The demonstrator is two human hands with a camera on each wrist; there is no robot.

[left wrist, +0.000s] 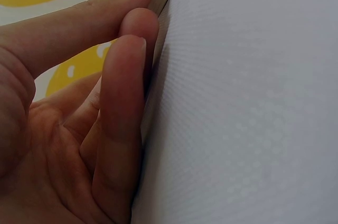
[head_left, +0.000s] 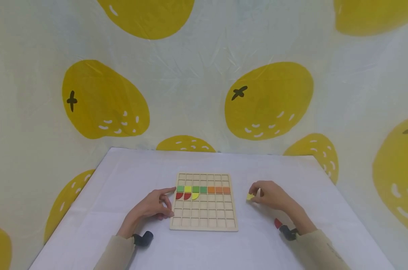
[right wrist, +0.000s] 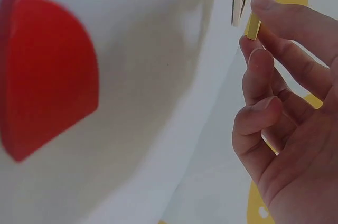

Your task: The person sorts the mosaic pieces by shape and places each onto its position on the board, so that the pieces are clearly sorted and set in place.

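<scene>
A wooden grid board (head_left: 204, 228) lies on the white table. One of its rows holds green, yellow and orange square tiles (head_left: 215, 190). Below them sit two red quarter-circle tiles (head_left: 179, 195) and a yellow quarter-circle tile (head_left: 195, 195). My left hand (head_left: 152, 204) rests along the board's left edge, index finger stretched to its upper part and thumb lower down. To the right of the board, my right hand (head_left: 269, 194) pinches a yellow tile (right wrist: 254, 26) between thumb and fingers. The tile's full outline is hidden by the fingers.
A red quarter-circle piece (right wrist: 53, 71) looms large in the right wrist view, near the right wrist's dark camera (head_left: 287, 232). Another dark camera (head_left: 144, 239) is on the left wrist. Behind the table (head_left: 140, 161) hangs a pale cloth with yellow fruit (head_left: 269, 101).
</scene>
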